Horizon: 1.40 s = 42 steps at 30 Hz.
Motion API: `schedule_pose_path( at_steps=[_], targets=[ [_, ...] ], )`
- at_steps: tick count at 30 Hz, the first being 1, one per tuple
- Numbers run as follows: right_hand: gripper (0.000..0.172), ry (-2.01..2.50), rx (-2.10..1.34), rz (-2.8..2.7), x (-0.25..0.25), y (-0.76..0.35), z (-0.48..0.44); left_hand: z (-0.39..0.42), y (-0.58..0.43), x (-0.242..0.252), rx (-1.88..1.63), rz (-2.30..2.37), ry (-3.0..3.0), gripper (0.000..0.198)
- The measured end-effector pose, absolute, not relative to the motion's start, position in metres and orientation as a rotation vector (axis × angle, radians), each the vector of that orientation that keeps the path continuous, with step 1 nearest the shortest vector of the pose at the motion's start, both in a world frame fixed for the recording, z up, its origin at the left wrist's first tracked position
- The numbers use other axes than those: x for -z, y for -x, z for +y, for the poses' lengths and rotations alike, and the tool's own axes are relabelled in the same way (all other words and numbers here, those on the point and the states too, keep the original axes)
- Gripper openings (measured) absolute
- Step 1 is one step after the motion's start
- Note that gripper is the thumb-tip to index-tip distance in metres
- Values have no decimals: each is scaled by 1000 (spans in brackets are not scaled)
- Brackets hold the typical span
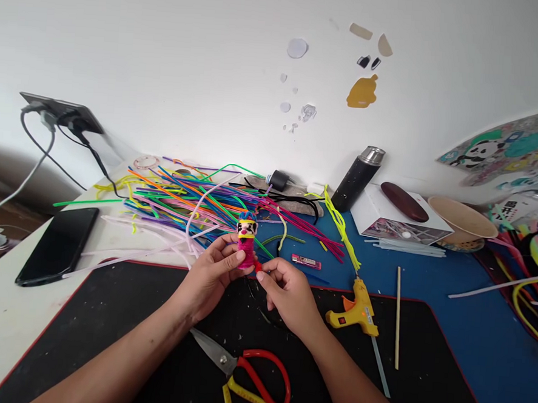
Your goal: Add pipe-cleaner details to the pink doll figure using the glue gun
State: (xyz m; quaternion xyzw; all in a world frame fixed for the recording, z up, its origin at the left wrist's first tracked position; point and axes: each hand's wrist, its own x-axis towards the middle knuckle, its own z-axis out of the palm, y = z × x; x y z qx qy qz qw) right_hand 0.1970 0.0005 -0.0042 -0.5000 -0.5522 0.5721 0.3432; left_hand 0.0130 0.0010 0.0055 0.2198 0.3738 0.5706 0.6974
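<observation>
My left hand (pixel 217 271) is closed around a small pipe-cleaner doll (pixel 246 249), held upright above the black mat. The doll has a magenta body, a pale face with black and red marks, a yellow band and a blue top. Close against its lower right side, my right hand (pixel 286 291) pinches a small red fuzzy piece (pixel 258 266), which seems to touch the body. Scissors (pixel 240 367) with one red and one yellow handle lie open on the mat below my hands. A yellow glue gun (pixel 357 313) rests right of my right hand.
Many coloured pipe cleaners (pixel 183 190) are spread behind my hands. A black phone (pixel 61 243) lies at the left. A wooden stick (pixel 397 319), a pink lighter (pixel 306 262), a black thermos (pixel 359 179), a white box (pixel 400 215) and a bowl (pixel 462 219) are toward the right.
</observation>
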Motion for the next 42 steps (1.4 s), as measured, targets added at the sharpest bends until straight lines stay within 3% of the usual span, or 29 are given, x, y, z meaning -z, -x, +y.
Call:
schedule_pose_path(
  at_steps=[28, 42],
  targets=[
    [12, 1331, -1436, -1634, 4, -201, -1, 1, -12, -8, -1190, 827, -527, 39],
    [22, 1351, -1303, -1826, 3, -205, 0, 1, -8, -8, -1165, 877, -621, 43]
  ],
)
